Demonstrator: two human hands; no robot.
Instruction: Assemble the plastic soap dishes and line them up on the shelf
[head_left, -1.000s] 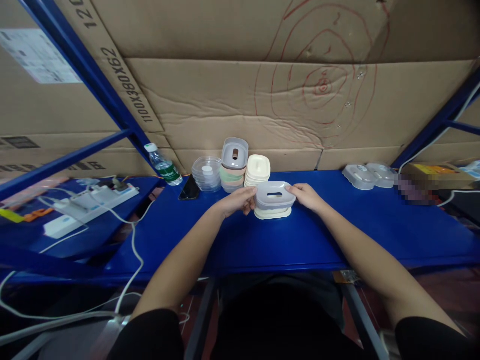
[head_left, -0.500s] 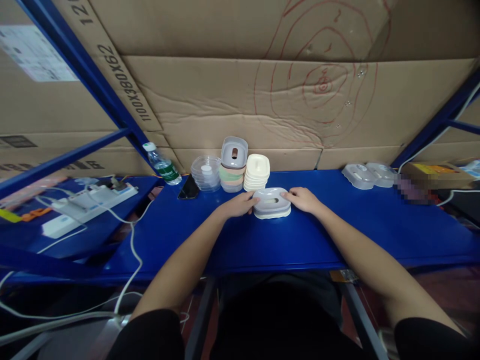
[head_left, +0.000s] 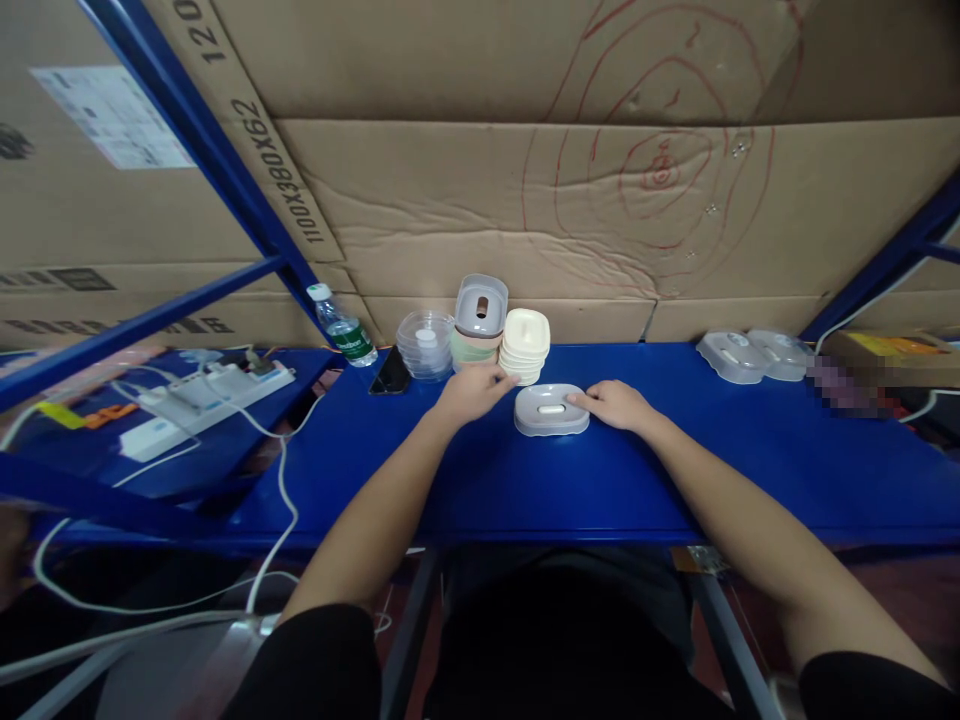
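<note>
A grey soap dish with a slot in its top lies flat on the blue shelf. My right hand rests on the dish's right edge with fingers curled over it. My left hand is off the dish and reaches toward the stack of cream trays just behind, fingers slightly spread and holding nothing. A stack of coloured dishes topped by a grey one stands beside the cream stack.
Clear round lids, a black phone and a water bottle sit at the back left. Two grey dishes lie at the back right. Power strips and cables cover the left side. Cardboard boxes form the back wall.
The grey top was pressed down onto the cream base, so the dish now sits closed and flat. My left hand let go and moved back toward the cream stack.
</note>
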